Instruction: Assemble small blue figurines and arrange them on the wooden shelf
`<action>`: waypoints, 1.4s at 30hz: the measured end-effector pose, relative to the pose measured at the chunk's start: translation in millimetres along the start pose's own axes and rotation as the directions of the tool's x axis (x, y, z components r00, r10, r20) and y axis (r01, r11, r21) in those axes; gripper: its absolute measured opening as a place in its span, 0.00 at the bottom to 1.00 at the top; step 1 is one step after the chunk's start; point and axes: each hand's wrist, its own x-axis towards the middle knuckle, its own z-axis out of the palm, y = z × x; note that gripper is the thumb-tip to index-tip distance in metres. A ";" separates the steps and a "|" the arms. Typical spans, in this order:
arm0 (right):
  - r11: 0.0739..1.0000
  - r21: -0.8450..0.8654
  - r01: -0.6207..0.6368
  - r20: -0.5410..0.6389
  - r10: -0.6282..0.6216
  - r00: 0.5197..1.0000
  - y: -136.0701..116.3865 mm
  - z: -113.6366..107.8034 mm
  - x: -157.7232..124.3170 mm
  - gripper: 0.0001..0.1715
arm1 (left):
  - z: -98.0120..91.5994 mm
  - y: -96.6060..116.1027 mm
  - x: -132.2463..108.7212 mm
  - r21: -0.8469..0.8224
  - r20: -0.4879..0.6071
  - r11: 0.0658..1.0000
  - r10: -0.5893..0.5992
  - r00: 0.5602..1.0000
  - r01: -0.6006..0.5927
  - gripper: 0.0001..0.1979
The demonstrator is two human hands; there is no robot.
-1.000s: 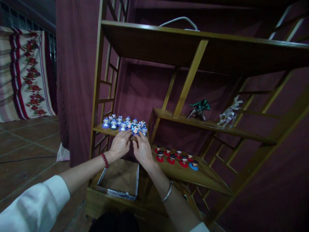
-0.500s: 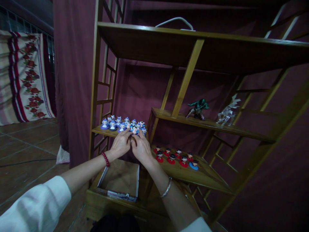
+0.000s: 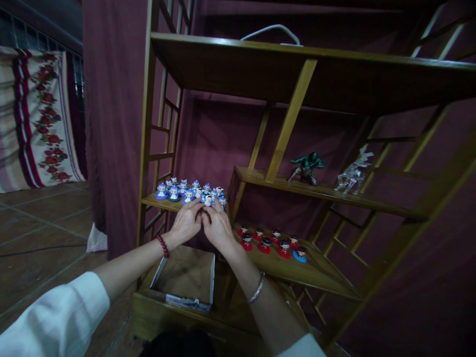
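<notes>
My left hand and my right hand meet at the front edge of the left shelf. Their fingers close round small blue-and-white figurines, some of which they partly hide. Several purple-and-white figurines stand on the same shelf, to the left of and behind my hands. A red bead bracelet is on my left wrist and a silver bangle on my right. Below my hands an open shallow cardboard box lies on the lowest level.
Several red-based figurines and a blue-based one stand on the lower right shelf. Above them are a green figure and a clear deer-like figure. A wooden post rises right of my hands.
The view has shifted very slightly. My hands hold nearly the same pose at the shelf edge, and no object has visibly moved.
</notes>
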 end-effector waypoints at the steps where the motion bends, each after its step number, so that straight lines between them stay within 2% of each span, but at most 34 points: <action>1: 1.000 0.010 0.003 -0.008 -0.002 1.000 0.4 0.8 0.0 0.16 | -0.1 -0.2 0.0 -0.006 -0.008 1.000 0.001 1.000 -0.001 0.18; 19: 0.998 0.023 0.050 -0.015 -0.050 0.999 0.3 4.9 1.3 0.15 | 1.6 -5.4 2.6 -0.036 -0.089 0.999 -0.033 0.996 0.030 0.18; 29: 0.997 0.058 0.049 -0.048 -0.046 0.998 1.5 7.0 0.9 0.16 | 1.3 -8.4 1.1 -0.035 -0.091 0.999 -0.007 0.996 0.004 0.20; 42: 0.999 -0.039 0.027 -0.151 -0.033 0.988 10.8 2.1 -24.5 0.17 | -1.1 -8.0 -10.3 -0.040 -0.097 0.997 0.064 0.993 -0.068 0.18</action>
